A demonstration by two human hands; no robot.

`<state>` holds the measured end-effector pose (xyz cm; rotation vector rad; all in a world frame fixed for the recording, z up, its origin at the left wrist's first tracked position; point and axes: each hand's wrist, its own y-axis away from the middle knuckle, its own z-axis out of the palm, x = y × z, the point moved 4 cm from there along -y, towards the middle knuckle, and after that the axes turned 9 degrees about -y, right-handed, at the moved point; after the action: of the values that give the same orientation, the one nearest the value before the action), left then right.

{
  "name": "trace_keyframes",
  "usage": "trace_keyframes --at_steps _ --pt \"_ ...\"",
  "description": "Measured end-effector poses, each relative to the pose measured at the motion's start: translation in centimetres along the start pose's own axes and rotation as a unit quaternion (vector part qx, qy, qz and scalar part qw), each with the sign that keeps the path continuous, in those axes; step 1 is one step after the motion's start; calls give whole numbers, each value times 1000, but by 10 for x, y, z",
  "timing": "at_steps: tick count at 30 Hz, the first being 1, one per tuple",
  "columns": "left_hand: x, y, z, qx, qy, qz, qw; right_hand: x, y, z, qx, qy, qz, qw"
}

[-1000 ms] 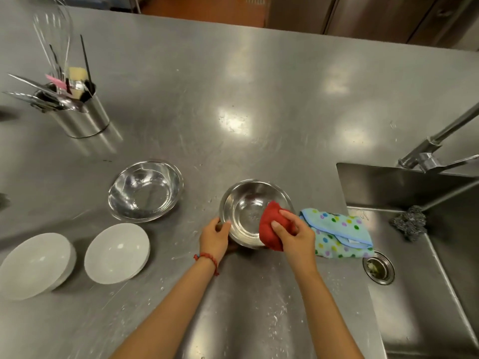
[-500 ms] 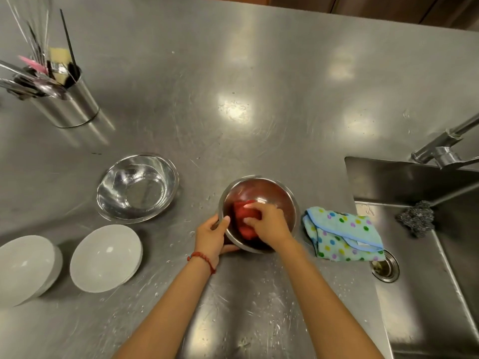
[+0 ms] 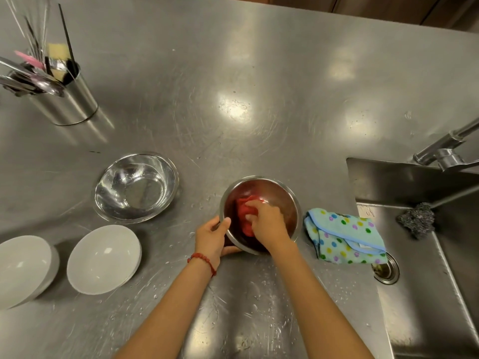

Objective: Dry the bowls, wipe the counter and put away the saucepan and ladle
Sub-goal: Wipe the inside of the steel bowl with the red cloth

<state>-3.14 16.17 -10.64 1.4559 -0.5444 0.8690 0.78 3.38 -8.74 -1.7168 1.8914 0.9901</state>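
My left hand (image 3: 211, 235) grips steel bowl (image 3: 260, 215) rim; right hand (image 3: 269, 222) presses red cloth (image 3: 245, 213) inside. Dotted cloth (image 3: 343, 235) just right; second bowl (image 3: 136, 186) left.

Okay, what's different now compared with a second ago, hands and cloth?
The right hand carried the red cloth from the near rim down into the steel bowl and now presses it against the inside. The left hand kept its hold on the bowl's left rim throughout. The second steel bowl, both white bowls, the dotted cloth and the utensil holder stayed put.
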Motion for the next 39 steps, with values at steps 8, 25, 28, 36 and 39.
trace_keyframes --at_steps 8,25,28,36,39 --pt "-4 3 0 3 3 -4 1000 1 2 10 56 -222 40 973" --pt "-3 8 7 58 6 1 998 -6 0 3 -24 -173 26 984" --pt "-4 9 6 81 8 11 997 -6 3 0 -114 -103 7 988" --pt "-5 7 6 96 17 0 995 1 -1 -40 -55 297 -25 953" --pt "-6 7 7 99 22 0 995 3 4 -32 -53 257 -29 964"
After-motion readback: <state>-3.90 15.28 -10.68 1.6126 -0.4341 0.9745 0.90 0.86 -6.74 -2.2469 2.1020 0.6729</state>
